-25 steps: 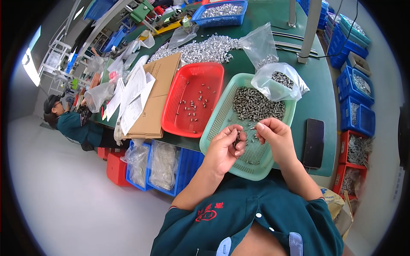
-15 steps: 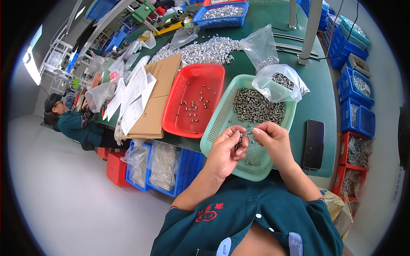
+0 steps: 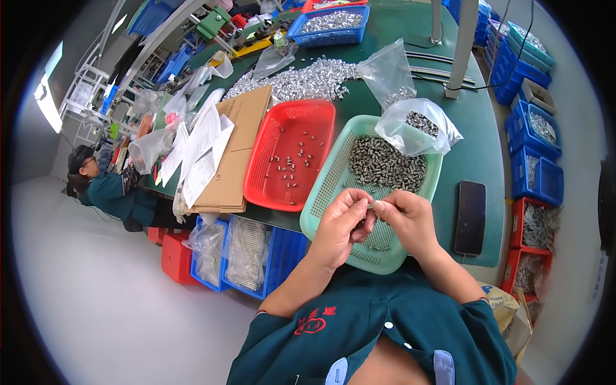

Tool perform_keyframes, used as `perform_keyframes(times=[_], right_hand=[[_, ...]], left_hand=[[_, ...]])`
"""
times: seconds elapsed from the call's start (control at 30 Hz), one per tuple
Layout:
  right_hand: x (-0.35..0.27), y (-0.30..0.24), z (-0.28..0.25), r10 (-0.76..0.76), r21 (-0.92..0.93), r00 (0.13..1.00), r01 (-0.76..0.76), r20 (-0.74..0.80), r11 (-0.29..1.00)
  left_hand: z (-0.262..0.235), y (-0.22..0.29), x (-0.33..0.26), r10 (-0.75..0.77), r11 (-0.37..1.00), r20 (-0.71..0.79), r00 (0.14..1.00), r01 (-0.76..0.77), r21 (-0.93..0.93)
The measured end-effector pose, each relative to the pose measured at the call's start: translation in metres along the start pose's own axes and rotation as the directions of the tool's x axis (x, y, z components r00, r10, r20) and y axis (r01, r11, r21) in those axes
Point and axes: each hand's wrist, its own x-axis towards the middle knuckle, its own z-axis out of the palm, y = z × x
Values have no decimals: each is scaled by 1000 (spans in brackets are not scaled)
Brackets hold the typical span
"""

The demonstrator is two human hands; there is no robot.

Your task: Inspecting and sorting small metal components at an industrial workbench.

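Both my hands are over the near part of a light-green perforated basket (image 3: 326,172), with fingertips meeting. My left hand (image 3: 340,228) is closed; its thumb and forefinger pinch a small metal piece, and dark bits show under the curled fingers. My right hand (image 3: 409,219) pinches a thin metal pin, mostly covered by the fingertips, against that piece. Beyond the hands, a heap of small dark metal cylinders (image 3: 385,162) lies in the basket. A clear plastic bag (image 3: 412,140) with more such pieces rests on its far right corner.
To the left stands a red basket (image 3: 256,160) with scattered metal cylinders, beside cardboard (image 3: 239,151) and papers (image 3: 204,138). A phone (image 3: 470,218) lies at right. Shiny parts (image 3: 301,80) and a blue basket (image 3: 327,37) are farther back. Another person (image 3: 115,192) works at far left.
My hands have drawn closer together, and the pin that showed between them is now mostly hidden by my fingertips. The baskets and phone have not moved on the table.
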Motion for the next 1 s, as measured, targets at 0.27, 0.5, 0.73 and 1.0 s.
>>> perform_keyframes(times=[0.27, 0.5, 0.73, 1.0], right_hand=[[9, 13, -5, 267, 441, 959, -280, 93, 853], [18, -1, -13, -450, -651, 893, 332, -18, 682], [12, -1, -10, -314, -491, 948, 250, -52, 834], [2, -3, 0, -193, -186, 981, 187, -12, 965]], left_hand=[[-2, 3, -2, 4, 999, -74, 997, -7, -44], [-17, 0, 2, 21, 999, -97, 995, -24, -30], [-23, -6, 5, -93, 977, -55, 994, 80, -199], [-16, -7, 2, -94, 973, 8, 996, 93, -210]])
